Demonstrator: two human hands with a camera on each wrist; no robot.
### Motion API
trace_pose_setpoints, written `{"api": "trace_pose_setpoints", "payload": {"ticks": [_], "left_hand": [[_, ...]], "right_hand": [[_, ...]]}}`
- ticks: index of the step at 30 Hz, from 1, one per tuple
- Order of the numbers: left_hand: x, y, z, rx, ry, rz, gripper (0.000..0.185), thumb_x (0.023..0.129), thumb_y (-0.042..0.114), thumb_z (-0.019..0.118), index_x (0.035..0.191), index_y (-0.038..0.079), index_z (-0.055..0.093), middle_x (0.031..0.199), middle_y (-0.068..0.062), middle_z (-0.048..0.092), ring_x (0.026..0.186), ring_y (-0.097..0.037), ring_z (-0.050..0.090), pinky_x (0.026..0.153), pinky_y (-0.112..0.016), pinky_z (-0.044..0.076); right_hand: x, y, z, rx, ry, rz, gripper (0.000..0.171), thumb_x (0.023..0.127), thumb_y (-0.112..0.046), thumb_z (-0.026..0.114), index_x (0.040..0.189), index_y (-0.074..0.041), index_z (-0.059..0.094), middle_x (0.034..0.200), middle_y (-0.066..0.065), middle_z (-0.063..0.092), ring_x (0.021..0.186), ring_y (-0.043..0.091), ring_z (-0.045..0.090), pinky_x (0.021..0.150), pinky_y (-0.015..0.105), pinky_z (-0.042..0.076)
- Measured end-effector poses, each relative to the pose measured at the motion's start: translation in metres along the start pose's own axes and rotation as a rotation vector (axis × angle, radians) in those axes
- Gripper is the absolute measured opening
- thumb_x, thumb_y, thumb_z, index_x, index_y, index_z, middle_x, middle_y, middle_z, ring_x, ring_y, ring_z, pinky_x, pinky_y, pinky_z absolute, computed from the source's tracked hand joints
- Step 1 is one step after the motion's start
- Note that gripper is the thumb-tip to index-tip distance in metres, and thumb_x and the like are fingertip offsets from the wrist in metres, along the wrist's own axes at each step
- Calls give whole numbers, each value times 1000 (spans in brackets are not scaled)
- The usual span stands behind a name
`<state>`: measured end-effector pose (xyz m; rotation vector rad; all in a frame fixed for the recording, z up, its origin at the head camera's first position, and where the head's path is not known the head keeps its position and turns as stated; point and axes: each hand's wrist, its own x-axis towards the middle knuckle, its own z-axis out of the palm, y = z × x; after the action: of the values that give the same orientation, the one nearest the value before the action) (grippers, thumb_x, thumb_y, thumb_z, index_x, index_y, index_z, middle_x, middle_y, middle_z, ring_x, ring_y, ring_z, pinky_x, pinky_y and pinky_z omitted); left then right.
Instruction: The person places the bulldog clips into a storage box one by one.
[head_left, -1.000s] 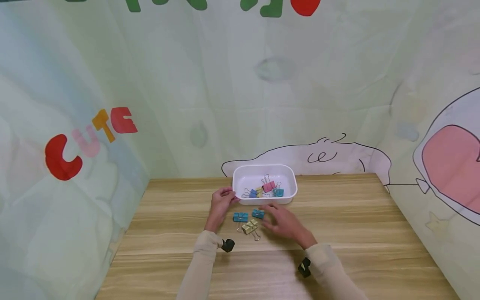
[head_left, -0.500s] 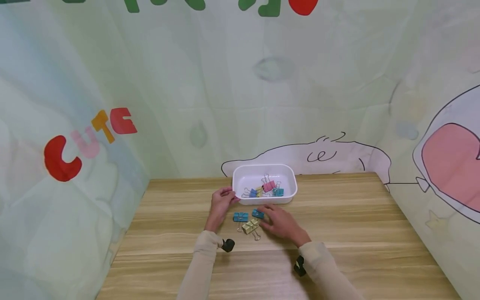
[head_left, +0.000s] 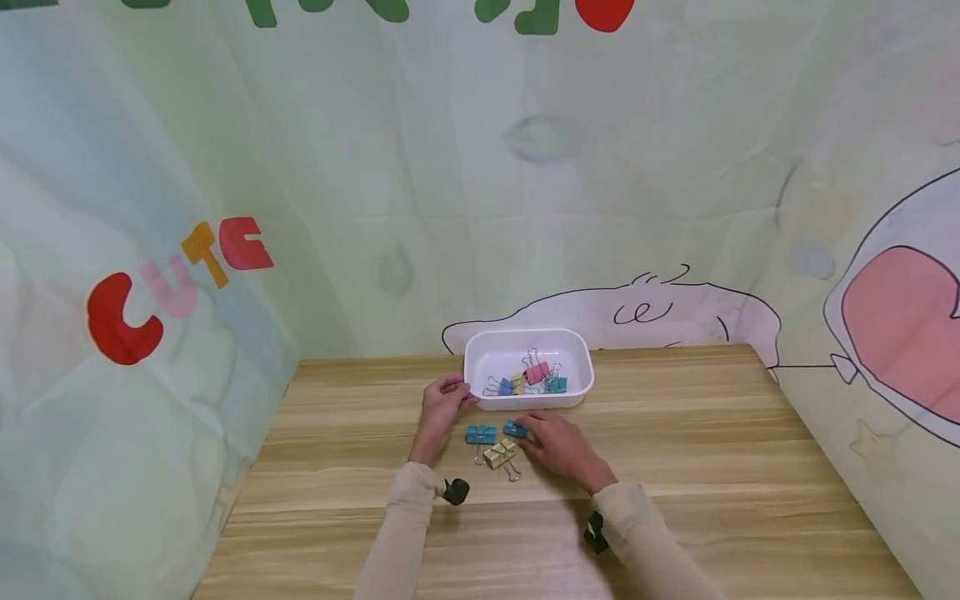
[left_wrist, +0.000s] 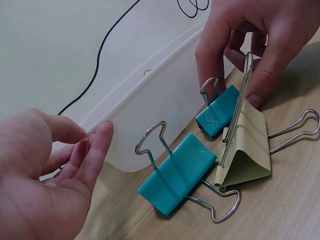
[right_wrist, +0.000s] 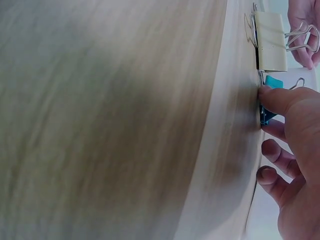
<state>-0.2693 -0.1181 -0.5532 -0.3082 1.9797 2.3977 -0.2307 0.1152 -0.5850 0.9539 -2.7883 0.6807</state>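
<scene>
My left hand (head_left: 442,408) holds the left front corner of the white plastic tray (head_left: 534,403), thumb and fingers at its rim in the left wrist view. My right hand (head_left: 564,447) pinches a small teal binder clip (left_wrist: 219,112) between thumb and index finger, just in front of the tray. In the right wrist view, the thumb partly covers this clip (right_wrist: 273,81). Left of it lies a bigger teal binder clip (left_wrist: 177,175), its wire handles spread. A pale yellow binder clip (left_wrist: 252,145) stands between the two, nearer to me.
Inside the tray sit a pink binder clip (head_left: 537,372), a teal one (head_left: 556,385), and blue and yellow ones at the left. The wooden table (head_left: 337,433) meets a printed cloth backdrop (head_left: 375,250) right behind the tray.
My right hand has shifted slightly left, and its thumb and index finger have closed on the small teal binder clip. The left hand stays at the tray corner.
</scene>
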Motion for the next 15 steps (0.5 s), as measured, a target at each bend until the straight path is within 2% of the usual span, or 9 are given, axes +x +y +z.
{"api": "trace_pose_setpoints", "payload": {"ticks": [4, 10, 15], "left_hand": [[-1, 0, 0, 3, -5, 0, 36, 100, -9, 59, 133, -20, 51, 109, -20, 54, 97, -34, 67, 87, -32, 65], [-1, 0, 0, 5, -3, 4, 35, 100, -8, 59, 132, -20, 51, 111, -23, 55, 92, -29, 68, 95, -42, 63], [0, -2, 0, -3, 1, 14, 35, 100, -9, 59, 131, -22, 51, 113, -29, 57, 85, -25, 69, 90, -39, 65]], "right_hand": [[0, -1, 1, -8, 11, 3, 27, 95, -19, 78, 120, -12, 73, 117, 6, 71, 107, 25, 67, 93, 44, 62], [0, -1, 2, -15, 36, 10, 24, 92, -17, 80, 115, -12, 74, 113, 5, 72, 103, 25, 68, 88, 44, 63], [-1, 1, 4, -34, 69, 7, 22, 90, -16, 81, 110, -11, 74, 109, 5, 72, 100, 25, 68, 86, 43, 63]]}}
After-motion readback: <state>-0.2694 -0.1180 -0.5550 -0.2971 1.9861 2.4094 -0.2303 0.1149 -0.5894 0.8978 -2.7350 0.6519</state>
